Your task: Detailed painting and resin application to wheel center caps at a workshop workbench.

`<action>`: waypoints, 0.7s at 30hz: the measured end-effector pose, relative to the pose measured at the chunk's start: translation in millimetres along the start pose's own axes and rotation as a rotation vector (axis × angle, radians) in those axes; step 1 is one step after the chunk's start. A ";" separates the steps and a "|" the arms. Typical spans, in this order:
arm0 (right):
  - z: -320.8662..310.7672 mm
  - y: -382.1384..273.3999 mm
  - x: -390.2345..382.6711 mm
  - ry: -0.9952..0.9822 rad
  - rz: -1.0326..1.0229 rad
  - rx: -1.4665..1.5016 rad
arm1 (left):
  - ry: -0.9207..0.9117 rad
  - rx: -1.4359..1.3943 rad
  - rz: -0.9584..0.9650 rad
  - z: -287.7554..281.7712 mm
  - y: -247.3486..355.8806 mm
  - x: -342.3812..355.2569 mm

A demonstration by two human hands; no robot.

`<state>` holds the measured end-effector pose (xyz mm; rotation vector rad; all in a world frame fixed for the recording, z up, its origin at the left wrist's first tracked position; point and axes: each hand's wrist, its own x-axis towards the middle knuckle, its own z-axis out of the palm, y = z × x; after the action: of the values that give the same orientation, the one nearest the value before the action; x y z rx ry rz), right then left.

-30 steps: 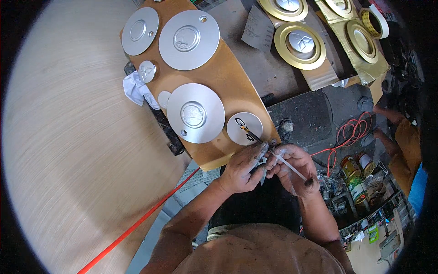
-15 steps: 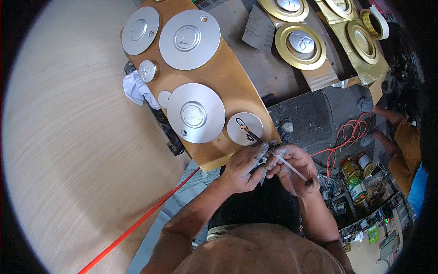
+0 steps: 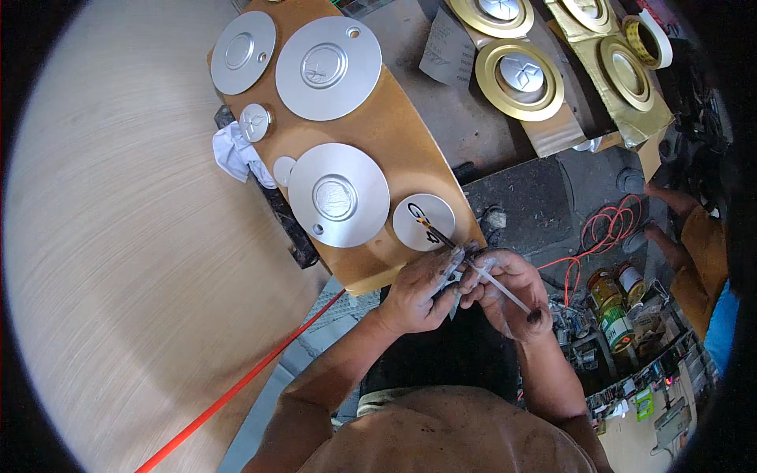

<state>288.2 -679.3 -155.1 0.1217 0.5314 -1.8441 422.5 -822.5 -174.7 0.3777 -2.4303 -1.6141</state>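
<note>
My right hand (image 3: 516, 296) is closed round a slim paintbrush (image 3: 505, 292) with a pale handle and a dark rear end. Its dark tip lies over a small white disc (image 3: 406, 229) that bears black curved painted marks. My left hand (image 3: 422, 292) is closed right beside the brush, fingertips smudged dark and close to the right hand's. A small pale pointed piece shows under its thumb; I cannot make out what it is. Just left of the small disc lies a large silver wheel-cover disc (image 3: 367, 193) with a raised centre.
The brown board (image 3: 410, 134) also carries another large silver disc (image 3: 359, 87), a smaller one (image 3: 225, 59) and a silver cap (image 3: 254, 123). A white cloth (image 3: 233, 154) hangs at its left edge. Gold rings (image 3: 489, 87), tape (image 3: 664, 43), cans (image 3: 617, 327) and a red cord (image 3: 564, 264) lie rightward.
Both hands and the paintbrush stay almost in place. A small light among the clutter at the lower right turns from green to red.
</note>
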 end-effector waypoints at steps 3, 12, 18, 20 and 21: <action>-1.3 0.5 0.3 0.000 0.001 0.003 | 0.004 0.013 -0.010 -0.2 0.9 -0.2; -1.8 1.0 -1.0 -0.003 0.002 -0.004 | 0.011 -0.009 -0.020 0.7 0.5 -0.3; -5.3 2.4 -0.7 -0.024 -0.011 0.004 | -0.011 0.026 0.001 0.8 -2.4 -2.2; -5.3 2.2 -0.5 -0.038 -0.015 0.000 | -0.021 0.019 -0.015 -0.2 -1.0 -2.5; -4.9 2.2 -0.9 -0.028 -0.014 0.004 | -0.032 0.012 -0.031 -0.5 -0.6 -2.5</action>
<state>289.7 -677.1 -159.8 0.0953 0.5100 -1.8581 425.0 -822.3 -175.1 0.3963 -2.4703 -1.6306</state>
